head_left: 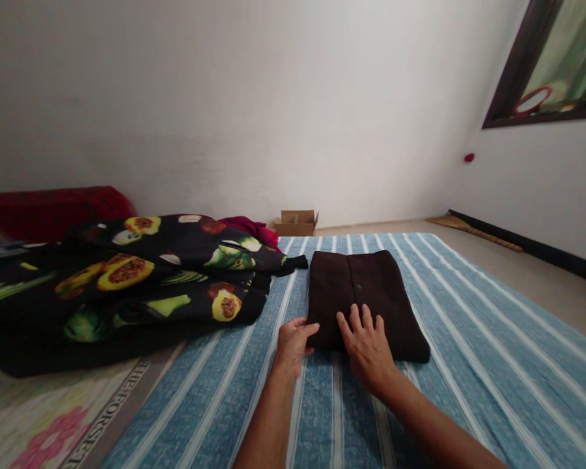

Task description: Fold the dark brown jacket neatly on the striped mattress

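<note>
A dark brown buttoned garment, folded into a neat near-square, lies flat on a blue-and-white striped bed sheet. One button and the front seam show on its upper face. At its near left corner, my left hand grips the edge, thumb on top and the other fingers low at the side, partly hidden. My right hand rests on the garment's near part with fingers spread and palm down.
To the left lies a heap of black clothing with a fruit print, with magenta cloth behind it. An open cardboard box stands by the wall beyond the bed. A broom-like object lies on the floor at right.
</note>
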A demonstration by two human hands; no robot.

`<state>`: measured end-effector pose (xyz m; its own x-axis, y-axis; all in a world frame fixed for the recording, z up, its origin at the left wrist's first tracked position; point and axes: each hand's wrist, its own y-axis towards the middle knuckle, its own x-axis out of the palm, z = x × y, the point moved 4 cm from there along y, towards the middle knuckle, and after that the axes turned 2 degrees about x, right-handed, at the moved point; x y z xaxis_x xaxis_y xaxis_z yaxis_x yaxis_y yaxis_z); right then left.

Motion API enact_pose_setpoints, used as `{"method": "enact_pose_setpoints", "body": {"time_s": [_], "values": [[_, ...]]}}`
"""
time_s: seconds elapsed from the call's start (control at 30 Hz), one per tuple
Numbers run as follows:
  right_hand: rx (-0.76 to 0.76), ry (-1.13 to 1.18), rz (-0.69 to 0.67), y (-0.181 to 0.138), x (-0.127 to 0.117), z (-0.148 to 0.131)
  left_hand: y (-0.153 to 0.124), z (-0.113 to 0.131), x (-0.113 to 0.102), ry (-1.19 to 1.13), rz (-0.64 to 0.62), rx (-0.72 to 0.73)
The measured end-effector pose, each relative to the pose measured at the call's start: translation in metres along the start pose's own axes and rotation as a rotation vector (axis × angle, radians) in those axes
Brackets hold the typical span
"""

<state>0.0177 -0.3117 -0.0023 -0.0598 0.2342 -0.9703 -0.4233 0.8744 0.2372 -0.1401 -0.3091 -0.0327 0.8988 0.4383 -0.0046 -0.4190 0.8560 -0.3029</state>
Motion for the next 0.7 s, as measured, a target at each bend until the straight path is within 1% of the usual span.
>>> {"method": "enact_pose_setpoints", "body": {"time_s": [0.1,0.2,0.27,0.33,0.43,0.53,0.63,0.7], "values": [[0.034,-0.059,0.079,-0.002,0.008,-0.005,0.001,-0.001,0.003,-0.158,-0.027,-0.029],[0.04,-0.107,0.144,0.0,0.013,-0.002,0.0,0.001,0.008,-0.278,-0.053,-0.026],[0.032,-0.119,0.152,0.003,0.014,0.001,-0.001,0.004,0.01,-0.349,-0.06,-0.034],[0.021,-0.109,0.128,0.007,0.011,0.005,-0.002,0.007,0.012,-0.418,-0.068,-0.049],[0.016,-0.071,0.067,0.015,0.0,0.012,-0.003,0.005,0.015,-0.584,-0.077,-0.118],[0.015,-0.041,0.015,0.023,-0.016,0.019,-0.004,-0.005,0.022,-0.713,-0.113,-0.228],[0.014,-0.033,-0.01,0.03,-0.032,0.025,-0.005,-0.015,0.039,-0.705,-0.178,-0.286],[0.01,-0.03,-0.01,0.032,-0.041,0.026,-0.005,-0.017,0.055,-0.671,-0.213,-0.28]]}}
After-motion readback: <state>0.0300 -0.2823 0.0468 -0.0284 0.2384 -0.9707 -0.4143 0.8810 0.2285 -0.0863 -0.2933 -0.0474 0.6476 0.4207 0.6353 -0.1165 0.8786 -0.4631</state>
